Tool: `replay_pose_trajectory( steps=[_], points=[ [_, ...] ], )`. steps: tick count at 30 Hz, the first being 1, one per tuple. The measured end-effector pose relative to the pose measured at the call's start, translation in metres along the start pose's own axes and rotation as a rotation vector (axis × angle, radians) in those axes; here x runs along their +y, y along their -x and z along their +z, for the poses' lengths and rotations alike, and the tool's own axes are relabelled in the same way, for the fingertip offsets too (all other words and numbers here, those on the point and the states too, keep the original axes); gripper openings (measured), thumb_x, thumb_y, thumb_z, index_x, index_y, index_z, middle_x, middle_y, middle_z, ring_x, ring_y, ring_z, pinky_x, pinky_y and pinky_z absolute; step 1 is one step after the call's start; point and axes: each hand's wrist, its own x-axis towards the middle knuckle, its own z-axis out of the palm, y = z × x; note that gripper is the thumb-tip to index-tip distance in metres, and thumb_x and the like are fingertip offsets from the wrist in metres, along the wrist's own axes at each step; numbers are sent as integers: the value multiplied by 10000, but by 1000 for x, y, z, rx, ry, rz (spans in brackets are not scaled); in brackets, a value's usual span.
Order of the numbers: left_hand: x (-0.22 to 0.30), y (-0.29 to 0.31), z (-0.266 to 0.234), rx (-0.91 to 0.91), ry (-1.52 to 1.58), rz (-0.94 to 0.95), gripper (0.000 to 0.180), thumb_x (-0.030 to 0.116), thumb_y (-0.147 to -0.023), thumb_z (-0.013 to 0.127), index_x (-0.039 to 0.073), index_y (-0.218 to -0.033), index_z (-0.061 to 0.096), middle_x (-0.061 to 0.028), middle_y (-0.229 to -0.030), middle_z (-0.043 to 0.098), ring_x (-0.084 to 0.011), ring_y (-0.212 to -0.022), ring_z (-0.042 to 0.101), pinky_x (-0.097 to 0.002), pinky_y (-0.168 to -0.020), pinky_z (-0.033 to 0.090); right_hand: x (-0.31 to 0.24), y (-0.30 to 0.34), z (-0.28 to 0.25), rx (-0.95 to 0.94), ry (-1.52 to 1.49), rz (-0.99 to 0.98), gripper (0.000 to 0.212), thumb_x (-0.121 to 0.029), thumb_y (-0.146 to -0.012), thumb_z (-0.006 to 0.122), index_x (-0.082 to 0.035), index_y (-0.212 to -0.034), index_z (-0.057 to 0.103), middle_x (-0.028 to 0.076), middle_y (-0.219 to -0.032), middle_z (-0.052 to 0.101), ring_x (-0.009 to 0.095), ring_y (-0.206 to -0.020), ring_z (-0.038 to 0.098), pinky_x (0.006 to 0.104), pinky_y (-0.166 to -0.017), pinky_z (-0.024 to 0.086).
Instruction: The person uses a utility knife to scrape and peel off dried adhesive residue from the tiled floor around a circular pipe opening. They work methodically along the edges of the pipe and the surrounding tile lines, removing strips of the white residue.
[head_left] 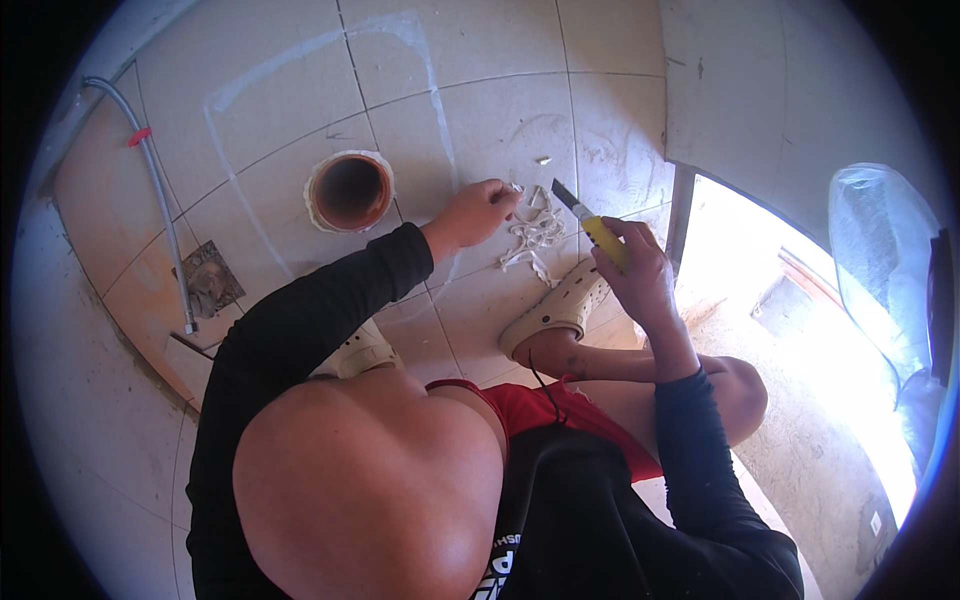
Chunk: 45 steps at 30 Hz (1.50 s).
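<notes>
In my right hand [640, 275] is a yellow utility knife [604, 241], its dark blade [566, 194] out and angled up to the left, touching nothing. My left hand [478, 213] is closed in a pinch, with a small whitish scrap [516, 188] at the fingertips. Between the hands, curled whitish strips [538, 235] lie in a loose pile on the tiles. A small pale crumb [543, 160] sits just beyond them. To the left of my left hand, a round orange-brown pipe opening [378, 211] is set in the floor, with a ragged whitish edge around it.
White lines [437, 95] mark an outline on the tiled floor [500, 120] around the pipe. At the left lie a flexible metal hose [160, 195] and a square drain cover [208, 281]. My feet in beige clogs [555, 310] are close by. A bright doorway [745, 235] and clear plastic [870, 240] are at the right.
</notes>
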Motion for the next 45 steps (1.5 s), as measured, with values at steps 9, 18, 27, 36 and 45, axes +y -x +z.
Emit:
replay_pose_trajectory(
  steps=[9,18,27,36,45],
  points=[
    [-31,16,24,-139,-288,393,400,319,-842,785,46,-1111,671,-100,-932,709,-183,-740,657,-357,-685,524,3,0,1,-4,-51,38,388,-200,-883,728,-106,-1248,637,128,-1140,664,337,-993,684,418,-850,548],
    [-9,37,29,-150,-501,456,258,290,-805,773,83,-954,740,-66,-796,740,-243,-724,710,-366,-687,543,-12,-9,5,21,-55,-13,391,-164,-861,741,-84,-1232,648,147,-1104,673,322,-948,692,404,-824,551],
    [-7,68,38,-540,-475,497,810,171,-860,679,150,-1577,304,-279,-1614,197,-414,-1468,298,-425,-1199,286,-47,-52,40,90,-268,-121,384,-172,-919,706,-59,-1274,614,169,-1101,674,298,-892,694,391,-785,546],
    [-37,97,45,-873,-403,431,519,66,-868,584,72,-1387,571,-248,-1532,397,-372,-1411,413,-419,-1147,360,-138,-126,137,179,-396,-326,374,-200,-985,634,-50,-1322,568,187,-1093,679,264,-812,698,376,-733,552],
    [-34,102,34,-675,-383,444,338,112,-844,599,-17,-1149,665,-195,-976,722,-334,-952,700,-397,-872,541,-149,-152,150,463,-522,114,380,-252,-973,617,-47,-1289,571,195,-1115,668,379,-992,674,454,-847,539]
  ],
)
